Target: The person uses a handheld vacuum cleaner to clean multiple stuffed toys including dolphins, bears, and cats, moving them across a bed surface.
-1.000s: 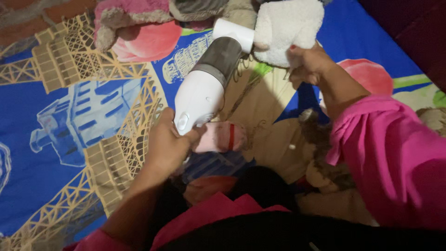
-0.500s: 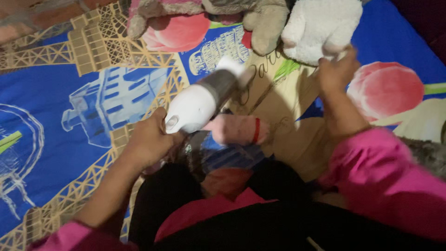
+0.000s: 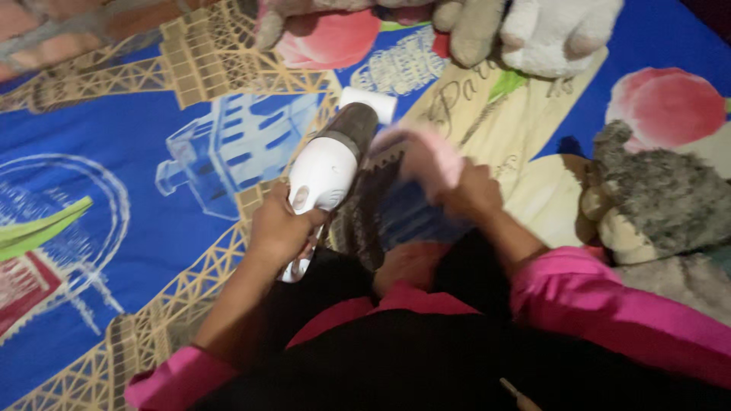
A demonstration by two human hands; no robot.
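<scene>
Centre frame: left hand (image 3: 280, 228) grips a white vacuum (image 3: 329, 164) above the bedsheet (image 3: 114, 152); right hand (image 3: 468, 194) clutches a pink cloth (image 3: 426, 152) beside its nozzle. Risk: suction could snag the cloth.

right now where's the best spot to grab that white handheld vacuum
Take the handheld vacuum by its narrow handle at the near, lower end, coming from the person's side. The left hand already wraps it there. The body widens toward the grey section and white nozzle, which point away over the printed bedsheet, so those parts likely suit a grip less.
</scene>
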